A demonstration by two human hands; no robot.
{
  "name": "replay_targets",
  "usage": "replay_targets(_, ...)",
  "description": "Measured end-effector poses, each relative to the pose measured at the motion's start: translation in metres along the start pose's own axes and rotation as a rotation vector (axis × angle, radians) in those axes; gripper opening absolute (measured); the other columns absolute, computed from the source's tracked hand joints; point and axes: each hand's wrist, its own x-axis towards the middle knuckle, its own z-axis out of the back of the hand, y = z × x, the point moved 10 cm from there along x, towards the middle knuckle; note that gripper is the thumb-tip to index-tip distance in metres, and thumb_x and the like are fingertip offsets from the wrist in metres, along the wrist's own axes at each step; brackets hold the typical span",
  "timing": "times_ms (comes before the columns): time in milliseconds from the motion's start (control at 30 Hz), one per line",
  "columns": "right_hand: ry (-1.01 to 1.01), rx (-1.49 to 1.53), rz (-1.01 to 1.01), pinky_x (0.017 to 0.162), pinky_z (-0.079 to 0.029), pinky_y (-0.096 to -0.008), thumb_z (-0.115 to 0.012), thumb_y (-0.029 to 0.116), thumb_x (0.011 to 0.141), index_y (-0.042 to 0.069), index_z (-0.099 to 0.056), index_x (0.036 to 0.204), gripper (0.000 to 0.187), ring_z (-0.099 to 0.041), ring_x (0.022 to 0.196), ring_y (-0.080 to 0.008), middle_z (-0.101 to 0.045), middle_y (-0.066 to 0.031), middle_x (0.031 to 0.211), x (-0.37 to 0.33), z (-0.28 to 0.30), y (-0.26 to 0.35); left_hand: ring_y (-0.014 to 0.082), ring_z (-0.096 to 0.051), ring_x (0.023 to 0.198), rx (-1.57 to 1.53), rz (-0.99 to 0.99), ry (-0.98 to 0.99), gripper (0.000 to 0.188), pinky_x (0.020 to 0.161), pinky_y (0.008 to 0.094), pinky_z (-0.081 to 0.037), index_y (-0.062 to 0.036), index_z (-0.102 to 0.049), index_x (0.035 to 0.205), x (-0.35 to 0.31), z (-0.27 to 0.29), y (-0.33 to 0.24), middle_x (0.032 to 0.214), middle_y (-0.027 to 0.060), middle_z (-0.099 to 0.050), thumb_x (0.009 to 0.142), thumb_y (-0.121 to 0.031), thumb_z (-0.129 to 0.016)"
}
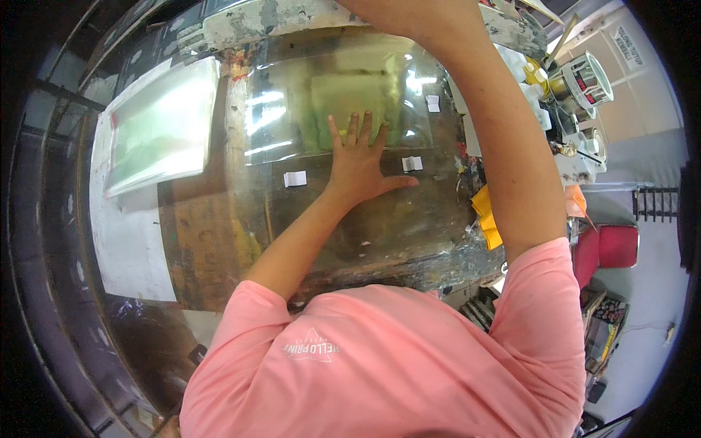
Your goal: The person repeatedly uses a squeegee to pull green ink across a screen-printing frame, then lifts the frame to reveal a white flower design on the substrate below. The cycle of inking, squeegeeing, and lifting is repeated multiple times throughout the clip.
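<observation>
Clear sheet [343, 91]: one; lay on the dark worktop [380, 230]. Step, as judged, was steadying or smoothing it; the next move seemed to call for light, even pressure.

Left hand [358, 164]: fingers spread, tips over the sheet's near part; thumb lay outside its edge.

Right hand [412, 13]: cut by the upper border; finger state could not be told.

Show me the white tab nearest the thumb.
The lower-right tab, just above the left hand's thumb tip. The left tab lies left of the wrist; the upper tab sits farther off, by the clear sheet's right edge.
</observation>
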Motion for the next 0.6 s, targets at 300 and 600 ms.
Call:
replay_targets(300, 0.098, -0.044, -0.054, 0.087, -0.049, -0.0510, -0.055, 0.046, 0.093, -0.002, -0.075, 0.079, 0.053, -0.071, 0.075, -0.0407, -0.072, -0.0231, 0.075, 0.004, -0.004, -0.002, 0.0441, -0.037, 0.154, 0.008, -0.058, -0.045, 0.122, 0.121, 0.0800, 0.006, -0.0068, -0.058, 0.153, -0.004, 0.012, -0.010, 0.163, 0.0246, -0.045, 0.074, -0.099, -0.054)
replay_targets(600, 0.137, -0.049, -0.099, 0.089, -0.047, -0.0507, -0.055, 0.045, 0.094, 0.000, -0.072, 0.076, 0.052, -0.069, 0.077, -0.0398, -0.070, -0.0212, 0.073, -0.002, -0.001, 0.006, 0.0406, -0.047, 0.148, -0.054, -0.126, -0.100, 0.115, 0.126, 0.0751, -0.001, -0.0042, -0.064, 0.145, -0.011, 0.009, -0.011, 0.150, 0.0213, -0.056, 0.074, -0.094, -0.062)
